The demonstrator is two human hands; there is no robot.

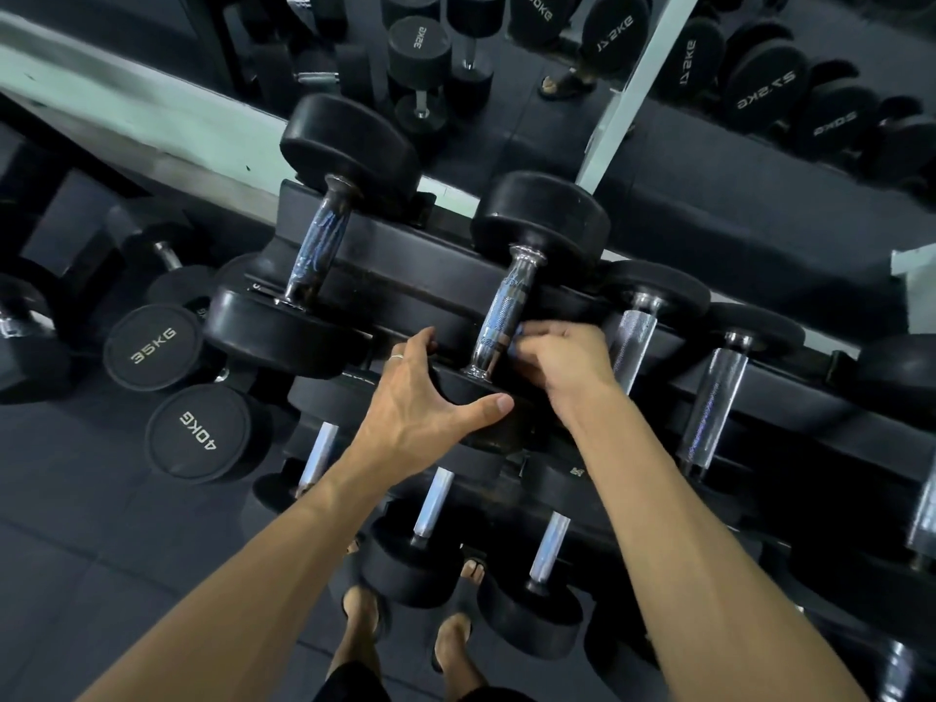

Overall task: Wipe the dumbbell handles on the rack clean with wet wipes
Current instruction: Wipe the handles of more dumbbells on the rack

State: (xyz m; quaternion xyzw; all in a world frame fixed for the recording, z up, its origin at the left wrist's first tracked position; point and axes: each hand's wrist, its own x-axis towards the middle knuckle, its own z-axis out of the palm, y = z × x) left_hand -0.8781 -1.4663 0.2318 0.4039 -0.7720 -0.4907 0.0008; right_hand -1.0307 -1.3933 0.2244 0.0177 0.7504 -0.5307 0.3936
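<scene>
A black dumbbell lies on the top tier of the rack (405,255), its knurled chrome handle (509,306) running away from me. My left hand (415,397) grips the dumbbell's near rubber head (481,428), fingers over the top and thumb across the front. My right hand (562,362) has its fingers curled against the lower right side of that handle. It pinches a pale wet wipe (517,343), of which only small bits show past the fingertips.
More dumbbells lie on the top tier: one to the left (319,245), two to the right (633,336) (711,402). A lower tier holds several smaller ones (433,499). The 35KG (152,344) and 40KG (200,433) dumbbells stand on the floor at left. A mirror lines the back wall.
</scene>
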